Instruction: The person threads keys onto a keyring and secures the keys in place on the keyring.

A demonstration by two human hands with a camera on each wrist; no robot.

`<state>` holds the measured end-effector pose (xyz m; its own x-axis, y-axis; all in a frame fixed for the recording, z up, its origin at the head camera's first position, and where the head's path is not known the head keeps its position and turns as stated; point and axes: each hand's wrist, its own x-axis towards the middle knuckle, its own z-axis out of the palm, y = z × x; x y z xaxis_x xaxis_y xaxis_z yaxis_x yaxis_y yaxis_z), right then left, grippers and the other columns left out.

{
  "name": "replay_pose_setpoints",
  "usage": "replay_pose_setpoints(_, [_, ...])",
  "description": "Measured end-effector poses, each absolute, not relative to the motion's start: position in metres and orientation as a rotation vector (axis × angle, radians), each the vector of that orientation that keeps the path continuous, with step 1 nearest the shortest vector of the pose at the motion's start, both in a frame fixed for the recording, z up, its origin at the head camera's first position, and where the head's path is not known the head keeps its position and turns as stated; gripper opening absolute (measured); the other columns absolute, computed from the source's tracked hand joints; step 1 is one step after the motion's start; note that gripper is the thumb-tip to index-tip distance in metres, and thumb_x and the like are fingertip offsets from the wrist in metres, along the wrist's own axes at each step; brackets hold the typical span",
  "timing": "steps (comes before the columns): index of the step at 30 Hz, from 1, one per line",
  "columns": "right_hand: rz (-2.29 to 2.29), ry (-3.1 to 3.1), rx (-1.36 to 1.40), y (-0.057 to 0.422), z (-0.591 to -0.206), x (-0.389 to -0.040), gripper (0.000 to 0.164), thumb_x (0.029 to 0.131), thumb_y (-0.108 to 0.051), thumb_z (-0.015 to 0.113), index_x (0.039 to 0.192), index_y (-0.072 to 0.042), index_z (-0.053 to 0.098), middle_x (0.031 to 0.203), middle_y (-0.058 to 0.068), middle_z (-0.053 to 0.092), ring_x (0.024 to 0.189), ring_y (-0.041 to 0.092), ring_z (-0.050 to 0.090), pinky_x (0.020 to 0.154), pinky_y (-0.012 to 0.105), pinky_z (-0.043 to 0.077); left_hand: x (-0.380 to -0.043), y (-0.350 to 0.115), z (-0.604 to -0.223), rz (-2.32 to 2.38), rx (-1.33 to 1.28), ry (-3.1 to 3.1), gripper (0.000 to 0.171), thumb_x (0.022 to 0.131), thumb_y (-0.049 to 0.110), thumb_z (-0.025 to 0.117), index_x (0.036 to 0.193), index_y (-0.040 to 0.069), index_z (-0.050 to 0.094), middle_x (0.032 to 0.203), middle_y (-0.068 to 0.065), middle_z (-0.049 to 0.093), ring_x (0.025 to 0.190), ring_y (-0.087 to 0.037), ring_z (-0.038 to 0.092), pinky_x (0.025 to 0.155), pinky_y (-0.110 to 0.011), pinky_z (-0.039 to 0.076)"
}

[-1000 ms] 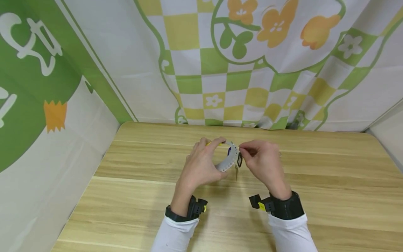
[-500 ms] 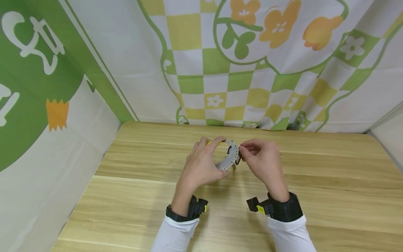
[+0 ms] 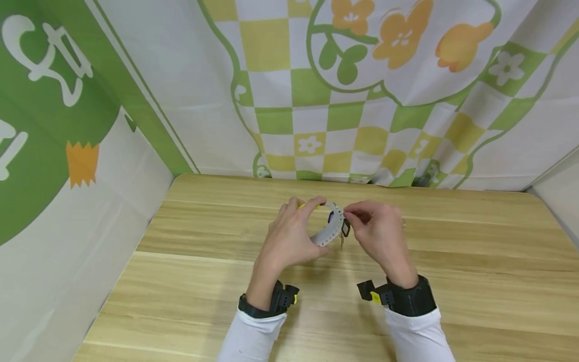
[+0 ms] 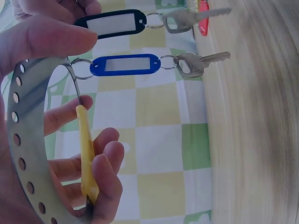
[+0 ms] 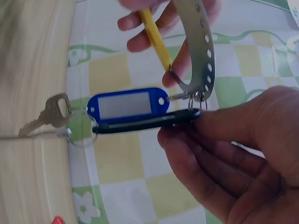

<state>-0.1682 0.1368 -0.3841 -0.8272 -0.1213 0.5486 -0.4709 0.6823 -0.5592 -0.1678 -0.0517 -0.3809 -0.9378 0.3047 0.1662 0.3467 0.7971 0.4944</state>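
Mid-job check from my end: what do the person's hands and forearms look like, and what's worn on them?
The left hand and right hand are ungloved. Each wrist wears a black wristband with a small black fitting bearing a yellow mark; white sleeves cover the forearms.

head view: bright, even light, mostly crisp
tabletop (image 3: 190,301): soft, diffuse shadows
left wrist view: hazy, dimmer; upper key (image 4: 178,22) soft
right wrist view: dim; tabletop grain smeared top left
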Motion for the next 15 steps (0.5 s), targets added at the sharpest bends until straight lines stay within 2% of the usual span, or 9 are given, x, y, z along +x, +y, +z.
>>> replay_pose_setpoints(6, [0.949, -2.447, 0.499, 0.1400, -0.3849, -0.1699, 0.008, 0.079, -0.010, 0.068, 0.087, -0.011, 0.070, 0.075, -0.003, 0.064, 0.062, 0.003, 0.056, 0.056, 0.022, 0.044, -0.1675, -0.0506, -0.3805, -0.810, -0.529, -2.912, 0.091, 0.052, 0.045, 0.078, 0.134, 0.036, 0.042, 0.115, -0.004, 0.046, 0.096, -0.020, 0.044, 0.062, -0.036, 0.039])
replay_pose_setpoints(15, [1.195, -2.578, 0.177, 0.1348, -0.3810, -0.1666, 0.012, 0.083, -0.023, 0.065, 0.085, -0.012, 0.068, 0.070, -0.003, 0.062, 0.056, 0.007, 0.057, 0.051, 0.025, 0.045, -0.1673, -0.0490, -0.3807, -0.829, -0.474, -2.922, 0.094, 0.053, 0.045, 0.077, 0.138, 0.037, 0.038, 0.119, -0.005, 0.043, 0.098, -0.020, 0.043, 0.062, -0.034, 0.038])
